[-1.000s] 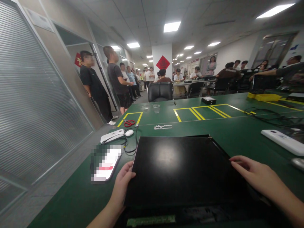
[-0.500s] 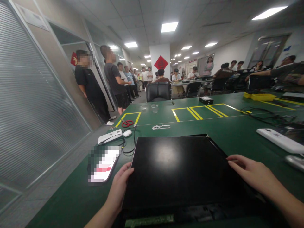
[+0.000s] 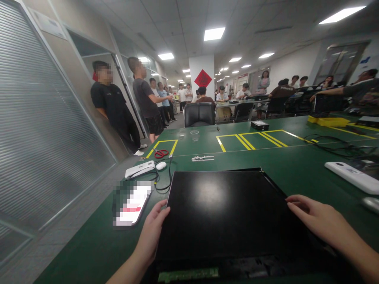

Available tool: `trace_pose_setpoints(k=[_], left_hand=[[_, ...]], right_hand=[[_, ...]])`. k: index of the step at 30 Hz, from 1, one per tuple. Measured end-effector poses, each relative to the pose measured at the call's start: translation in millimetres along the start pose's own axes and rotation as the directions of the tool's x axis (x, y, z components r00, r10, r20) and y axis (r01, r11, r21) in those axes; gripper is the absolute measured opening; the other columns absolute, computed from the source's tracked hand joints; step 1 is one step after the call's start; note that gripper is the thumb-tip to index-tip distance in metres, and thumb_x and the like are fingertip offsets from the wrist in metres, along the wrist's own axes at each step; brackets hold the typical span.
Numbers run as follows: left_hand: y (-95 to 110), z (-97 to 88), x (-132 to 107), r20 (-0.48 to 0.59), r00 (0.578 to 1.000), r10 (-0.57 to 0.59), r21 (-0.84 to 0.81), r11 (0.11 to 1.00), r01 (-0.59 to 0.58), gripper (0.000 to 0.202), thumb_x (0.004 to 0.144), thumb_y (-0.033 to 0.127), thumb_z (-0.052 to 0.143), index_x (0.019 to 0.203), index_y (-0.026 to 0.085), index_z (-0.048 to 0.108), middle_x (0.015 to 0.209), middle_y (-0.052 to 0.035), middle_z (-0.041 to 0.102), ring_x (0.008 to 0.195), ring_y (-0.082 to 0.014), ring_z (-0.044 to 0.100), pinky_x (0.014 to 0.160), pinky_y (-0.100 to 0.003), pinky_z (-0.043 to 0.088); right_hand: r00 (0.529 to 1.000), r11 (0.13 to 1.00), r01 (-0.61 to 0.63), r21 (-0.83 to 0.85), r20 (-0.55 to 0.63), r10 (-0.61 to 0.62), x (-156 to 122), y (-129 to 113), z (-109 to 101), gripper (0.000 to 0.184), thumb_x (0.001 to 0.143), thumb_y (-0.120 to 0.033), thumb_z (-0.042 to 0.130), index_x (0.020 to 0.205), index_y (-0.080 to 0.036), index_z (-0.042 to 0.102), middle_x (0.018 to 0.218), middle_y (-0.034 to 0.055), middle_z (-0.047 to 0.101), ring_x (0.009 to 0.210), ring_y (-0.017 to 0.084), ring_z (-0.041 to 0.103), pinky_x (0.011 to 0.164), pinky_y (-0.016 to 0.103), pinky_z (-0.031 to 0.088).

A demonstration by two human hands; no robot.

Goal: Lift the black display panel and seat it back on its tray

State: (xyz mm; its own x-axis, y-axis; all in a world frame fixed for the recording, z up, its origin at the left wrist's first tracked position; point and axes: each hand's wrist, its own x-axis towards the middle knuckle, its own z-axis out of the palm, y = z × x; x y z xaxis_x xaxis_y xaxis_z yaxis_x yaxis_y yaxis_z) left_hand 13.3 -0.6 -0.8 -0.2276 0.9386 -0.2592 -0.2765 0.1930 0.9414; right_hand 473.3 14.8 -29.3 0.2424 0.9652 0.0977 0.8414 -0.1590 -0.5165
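Note:
A black flat display panel (image 3: 225, 221) lies in front of me, with a bright light reflected on its surface. Along its near edge shows a strip of green circuit board (image 3: 189, 274). A black frame (image 3: 274, 183) sticks out beyond the panel at the far right corner. My left hand (image 3: 152, 228) is closed on the panel's left edge, thumb near the top face and fingers along the side. On the opposite edge my right hand (image 3: 314, 215) has its thumb and fingers closed; its lower fingers are partly hidden.
On the green table (image 3: 89, 252) to the left are a phone (image 3: 133, 207), a white device (image 3: 139, 169), a white mouse (image 3: 161, 165) and red scissors (image 3: 161, 154). White strips (image 3: 203, 158) lie beyond the panel. At right rests a white power bank-like block (image 3: 352, 177). People stand and sit farther off.
The whole view has shifted slightly, so things sit a little farther right in the picture. Both hands keep their places on the panel's edges.

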Motion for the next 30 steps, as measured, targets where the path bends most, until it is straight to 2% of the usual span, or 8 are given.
trace_pose_setpoints(k=[2,6,9,15,19,25,30], left_hand=[[1,0.6,0,-0.016,1.000,0.008,0.011,1.000,-0.007,0.045,0.060,0.036,0.086,0.100,0.022,0.074,0.086,-0.0028,0.083,0.084,-0.0290,0.077,0.075,-0.035,0.055],[3,1.3,0,-0.012,0.999,0.035,-0.034,0.999,-0.035,0.041,0.055,0.033,0.088,0.092,0.021,0.076,0.091,-0.0038,0.084,0.098,-0.0309,0.076,0.082,-0.035,0.055],[5,1.4,0,-0.015,1.000,-0.002,-0.093,0.996,0.000,0.041,0.053,0.033,0.090,0.090,0.020,0.077,0.089,-0.0046,0.084,0.103,-0.0329,0.075,0.084,-0.037,0.056],[4,-1.3,3,-0.060,0.997,-0.042,-0.116,0.993,0.035,0.036,0.056,0.028,0.089,0.089,0.020,0.078,0.078,-0.0051,0.083,0.095,-0.0341,0.078,0.076,-0.038,0.060],[0,-3.7,5,-0.062,0.997,-0.047,-0.126,0.991,0.039,0.031,0.061,0.024,0.086,0.090,0.019,0.078,0.079,-0.0056,0.084,0.086,-0.0311,0.080,0.071,-0.036,0.060],[-2,-4.4,6,-0.071,0.996,-0.053,-0.140,0.989,0.042,0.029,0.064,0.020,0.084,0.092,0.019,0.078,0.084,-0.0058,0.085,0.080,-0.0279,0.080,0.071,-0.035,0.061],[-3,-4.9,6,-0.068,0.996,-0.049,-0.136,0.990,0.040,0.031,0.064,0.020,0.085,0.094,0.018,0.078,0.087,-0.0066,0.085,0.079,-0.0271,0.080,0.075,-0.035,0.061]], right_hand=[[1.000,1.000,0.001,-0.002,0.004,-0.001,0,1,1,0.044,0.079,-0.064,0.048,0.091,-0.032,0.077,0.088,0.0045,0.083,0.080,0.031,0.077,0.066,0.042,0.056],[0.999,1.000,-0.024,-0.006,0.025,0.024,1,2,0,0.048,0.077,-0.067,0.047,0.094,-0.033,0.077,0.092,0.0038,0.083,0.085,0.032,0.076,0.071,0.044,0.056],[0.998,0.999,-0.053,0.005,0.044,0.052,2,2,-1,0.051,0.077,-0.069,0.046,0.095,-0.032,0.077,0.094,0.0036,0.083,0.087,0.032,0.076,0.073,0.045,0.056],[1.000,0.999,-0.022,0.038,0.013,0.021,3,9,2,0.050,0.078,-0.071,0.049,0.094,-0.033,0.078,0.091,0.0030,0.083,0.083,0.032,0.076,0.071,0.044,0.057],[1.000,0.998,-0.015,0.061,0.000,0.015,3,11,3,0.049,0.078,-0.070,0.051,0.093,-0.033,0.078,0.092,0.0033,0.083,0.084,0.032,0.076,0.071,0.043,0.058],[0.996,0.999,0.010,0.041,-0.087,-0.006,5,13,3,0.049,0.079,-0.068,0.050,0.094,-0.032,0.079,0.093,0.0055,0.082,0.078,0.031,0.075,0.068,0.044,0.058],[0.995,0.996,0.091,-0.009,-0.033,-0.091,12,22,12,0.047,0.073,-0.059,0.051,0.091,-0.028,0.081,0.098,0.0134,0.078,0.092,0.033,0.074,0.086,0.049,0.059]])
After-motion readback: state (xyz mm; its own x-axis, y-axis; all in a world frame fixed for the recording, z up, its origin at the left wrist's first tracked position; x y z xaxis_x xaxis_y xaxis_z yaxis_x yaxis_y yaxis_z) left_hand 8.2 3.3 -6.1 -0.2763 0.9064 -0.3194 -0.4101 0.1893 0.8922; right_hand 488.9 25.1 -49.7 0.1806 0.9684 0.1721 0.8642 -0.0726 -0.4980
